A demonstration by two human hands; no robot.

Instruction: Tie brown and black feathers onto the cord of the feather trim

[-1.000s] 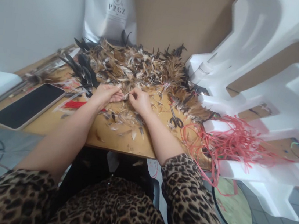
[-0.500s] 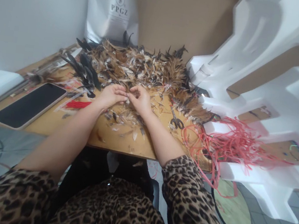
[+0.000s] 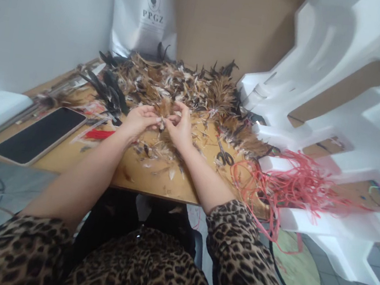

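Observation:
Between my hands a small tuft of brown feathers [image 3: 163, 108] stands upright, its pale lower end pinched at the fingertips. My left hand [image 3: 140, 123] closes on it from the left, thumb and fingers meeting near the base. From the right, my right hand [image 3: 181, 126] pinches the same tuft, with the index finger raised behind it. Behind them lies a wide heap of brown and black feathers [image 3: 184, 82]. Loose feather bits [image 3: 160, 152] are scattered on the wooden table [image 3: 156, 180] below my hands.
Left are a phone [image 3: 40, 135], red strands [image 3: 99, 134] and long black feathers [image 3: 110, 91]. Dark-handled scissors [image 3: 225, 156] lie right of my hands. Tangled pink ribbon [image 3: 304, 182] hangs over white foam pieces [image 3: 306, 220]. A white printed bag [image 3: 149, 33] stands at the back.
The feather tuft now shows upright between my fingers, where before it was mostly hidden. My right fingers have lifted and opened out slightly; the camera view has shifted a little.

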